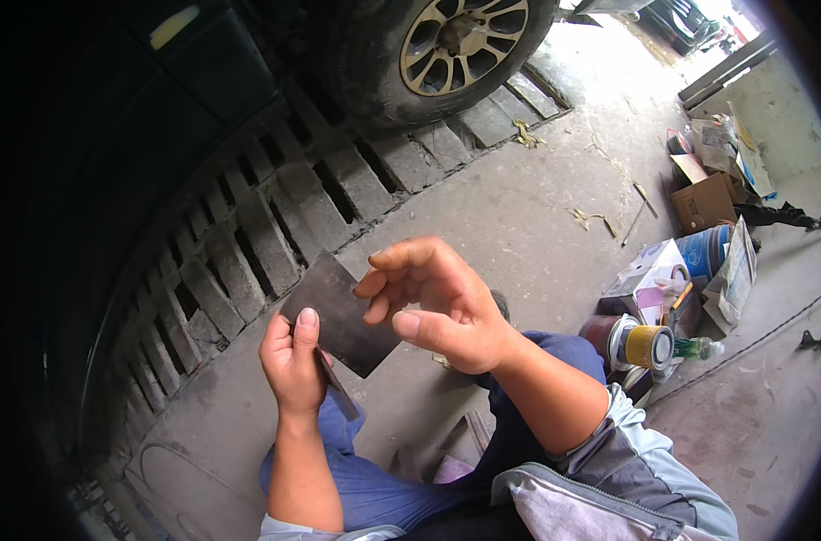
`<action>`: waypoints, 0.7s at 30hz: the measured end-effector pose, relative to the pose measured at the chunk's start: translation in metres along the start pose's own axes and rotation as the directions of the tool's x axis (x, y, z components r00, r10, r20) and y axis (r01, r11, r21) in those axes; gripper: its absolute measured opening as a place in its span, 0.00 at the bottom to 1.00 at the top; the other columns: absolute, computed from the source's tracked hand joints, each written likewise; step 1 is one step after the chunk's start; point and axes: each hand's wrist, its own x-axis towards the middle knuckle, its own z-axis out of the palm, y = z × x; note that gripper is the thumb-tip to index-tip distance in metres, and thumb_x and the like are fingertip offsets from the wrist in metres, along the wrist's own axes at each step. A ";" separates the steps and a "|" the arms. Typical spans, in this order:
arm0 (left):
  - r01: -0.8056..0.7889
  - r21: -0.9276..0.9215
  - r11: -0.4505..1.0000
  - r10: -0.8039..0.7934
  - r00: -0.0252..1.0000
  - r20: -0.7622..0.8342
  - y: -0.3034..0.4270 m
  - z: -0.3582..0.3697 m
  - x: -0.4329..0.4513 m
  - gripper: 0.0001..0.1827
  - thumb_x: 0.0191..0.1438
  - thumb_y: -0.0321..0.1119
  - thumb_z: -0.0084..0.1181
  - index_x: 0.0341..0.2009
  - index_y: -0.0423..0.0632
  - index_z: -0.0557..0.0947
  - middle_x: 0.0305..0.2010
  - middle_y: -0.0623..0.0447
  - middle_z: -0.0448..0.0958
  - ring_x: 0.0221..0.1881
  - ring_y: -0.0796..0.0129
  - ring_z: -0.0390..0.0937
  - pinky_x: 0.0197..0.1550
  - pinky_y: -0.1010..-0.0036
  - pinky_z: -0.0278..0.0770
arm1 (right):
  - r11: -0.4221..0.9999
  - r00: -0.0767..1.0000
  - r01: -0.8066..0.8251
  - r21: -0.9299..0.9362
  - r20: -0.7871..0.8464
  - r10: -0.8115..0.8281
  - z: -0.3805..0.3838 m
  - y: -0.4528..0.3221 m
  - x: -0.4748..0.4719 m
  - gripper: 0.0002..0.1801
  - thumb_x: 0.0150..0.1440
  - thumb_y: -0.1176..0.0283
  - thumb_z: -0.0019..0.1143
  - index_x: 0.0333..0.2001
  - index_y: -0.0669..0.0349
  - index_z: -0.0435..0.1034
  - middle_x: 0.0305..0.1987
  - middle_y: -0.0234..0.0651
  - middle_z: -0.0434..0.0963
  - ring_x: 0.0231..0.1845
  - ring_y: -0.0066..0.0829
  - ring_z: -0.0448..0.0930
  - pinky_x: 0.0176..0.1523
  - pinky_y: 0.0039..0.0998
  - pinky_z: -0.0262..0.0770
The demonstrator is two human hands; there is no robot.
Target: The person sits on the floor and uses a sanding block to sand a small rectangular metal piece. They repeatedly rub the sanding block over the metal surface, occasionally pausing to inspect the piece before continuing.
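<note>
My left hand (pixel 301 365) holds a thin, dark, flat rectangular sheet (pixel 346 318), with the thumb on its face. A second narrow dark piece (pixel 341 391) sticks out below the thumb of the same hand. My right hand (pixel 444 304) is beside the sheet's right edge, with fingers curled and thumb apart and nothing visible between them. Its fingertips overlap the sheet in view; I cannot tell whether they touch it. Beyond my hands stands a vehicle with a dark body panel (pixel 200 88) bearing a pale yellow patch (pixel 173 27).
The vehicle's wheel (pixel 444 54) rests on a slotted floor grating (pixel 322 176). To the right stand a yellow-labelled can (pixel 643 346), a green plastic bottle (pixel 698 347), a blue drum (pixel 706 250) and a cardboard box (pixel 704 203). Yellowish scraps (pixel 528 135) lie on the concrete floor (pixel 518 203).
</note>
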 end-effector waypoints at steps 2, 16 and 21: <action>-0.002 0.000 1.000 0.002 1.000 0.006 0.000 -0.001 0.000 0.17 0.62 0.45 0.55 0.43 0.43 0.79 0.27 0.60 0.75 0.14 0.83 0.64 0.15 0.86 0.60 | 0.995 0.999 0.034 -0.093 0.022 -0.032 0.000 0.000 0.000 0.30 0.56 0.71 0.58 0.61 0.65 0.59 0.52 0.44 0.74 0.47 0.32 0.78 0.55 0.35 0.72; -0.008 -0.053 0.999 0.010 0.999 0.033 0.003 0.001 0.000 0.10 0.65 0.36 0.54 0.40 0.41 0.79 0.31 0.63 0.73 0.29 0.84 0.62 0.32 0.84 0.61 | 0.739 0.970 0.202 -0.643 0.027 -0.241 0.001 0.002 0.006 0.42 0.51 0.84 0.55 0.70 0.65 0.50 0.46 0.44 0.76 0.39 0.28 0.81 0.47 0.30 0.75; -0.016 -0.045 0.999 0.018 0.999 0.035 0.002 0.002 0.000 0.10 0.65 0.35 0.53 0.39 0.41 0.79 0.31 0.63 0.73 0.30 0.84 0.62 0.33 0.84 0.61 | 0.545 0.945 0.246 -0.802 0.073 -0.320 0.001 0.002 0.007 0.43 0.46 0.87 0.57 0.68 0.66 0.54 0.44 0.45 0.77 0.36 0.32 0.82 0.44 0.31 0.77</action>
